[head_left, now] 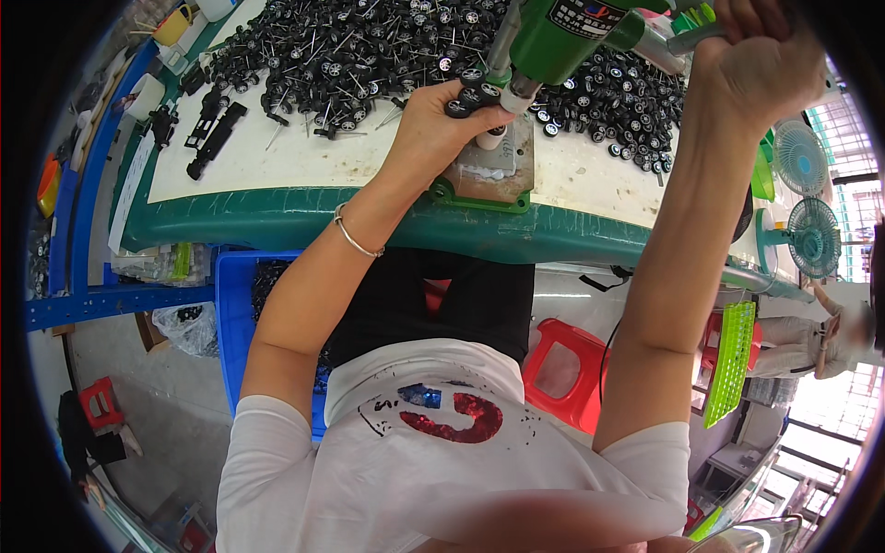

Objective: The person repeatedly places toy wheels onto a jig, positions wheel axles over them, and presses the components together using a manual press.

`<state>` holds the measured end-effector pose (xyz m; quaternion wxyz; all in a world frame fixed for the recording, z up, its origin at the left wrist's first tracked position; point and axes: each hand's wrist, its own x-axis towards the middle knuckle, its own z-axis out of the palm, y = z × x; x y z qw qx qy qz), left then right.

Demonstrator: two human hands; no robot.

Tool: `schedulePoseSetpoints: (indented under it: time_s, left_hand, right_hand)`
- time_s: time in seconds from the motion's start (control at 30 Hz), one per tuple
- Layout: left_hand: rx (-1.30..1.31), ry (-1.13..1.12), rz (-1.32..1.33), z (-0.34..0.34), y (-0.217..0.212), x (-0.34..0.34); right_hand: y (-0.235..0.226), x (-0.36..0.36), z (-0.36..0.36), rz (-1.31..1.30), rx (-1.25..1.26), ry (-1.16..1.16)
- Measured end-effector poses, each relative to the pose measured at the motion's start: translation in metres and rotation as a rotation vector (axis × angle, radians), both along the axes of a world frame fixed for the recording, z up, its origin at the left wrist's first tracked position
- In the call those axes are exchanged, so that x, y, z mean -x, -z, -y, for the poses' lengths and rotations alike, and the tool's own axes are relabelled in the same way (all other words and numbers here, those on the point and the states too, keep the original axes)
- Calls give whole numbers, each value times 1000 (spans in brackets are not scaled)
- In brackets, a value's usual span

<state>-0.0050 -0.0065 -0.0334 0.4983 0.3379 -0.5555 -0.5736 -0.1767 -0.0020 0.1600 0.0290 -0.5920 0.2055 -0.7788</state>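
A: Head view first. What is the left hand (pixel 433 129) doing?

B: It sits at about 12 o'clock from the person's chest, over the front edge of the desk (pixel 304 217). The fingers are curled and pinched around a few small black wheels (pixel 472 95), holding them right under the ram of the green press (pixel 553 41), above the press's metal base plate (pixel 493 175).

A: How would those wheels handle?

B: My guess is light and stiff: small plastic rims with rubbery tyres, some on thin metal axles. They should not slip much, but they are tiny, so a fingertip pinch on the tyre edge looks the safest hold. The axle pins could bend if squeezed sideways.

A: And the right hand (pixel 756 64)?

B: Up at about 1 o'clock, raised high and closed in a fist round the press lever (pixel 687 37). The grip looks firm; the fingertips themselves are partly cut off by the rim.

A: What lies around them?

B: A big heap of loose wheels and axles (pixel 369 55) spreads across the desk from 11 to 1 o'clock, behind the press. A few black plastic chassis parts (pixel 212 134) lie apart at 10 o'clock. A silver bangle (pixel 355 238) sits on the left wrist.

A: Below the desk?

B: A blue crate (pixel 235 304) at 9 o'clock of the person's lap, a red stool (pixel 567 369) at 3 o'clock, and two small fans (pixel 802 198) far off at 2 o'clock.
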Motion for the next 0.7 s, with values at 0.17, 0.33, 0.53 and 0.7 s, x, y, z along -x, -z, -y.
schedulePoseSetpoints:
  time_s: [0.17,0.33,0.53,0.7]
  left_hand:
    - [-17,-18,-27,-3,-2,1]
    - [-99,17,-17,-3,0,1]
    - [-70,-28,-109,-11,-3,2]
    - [-110,19,-35,-11,-8,0]
  right_hand:
    - [-3,4,-13,-53,31,-449]
    - [7,-9,-12,147,76,-51]
    - [3,-9,-14,177,85,-182]
    - [-4,-6,-17,144,-79,-218]
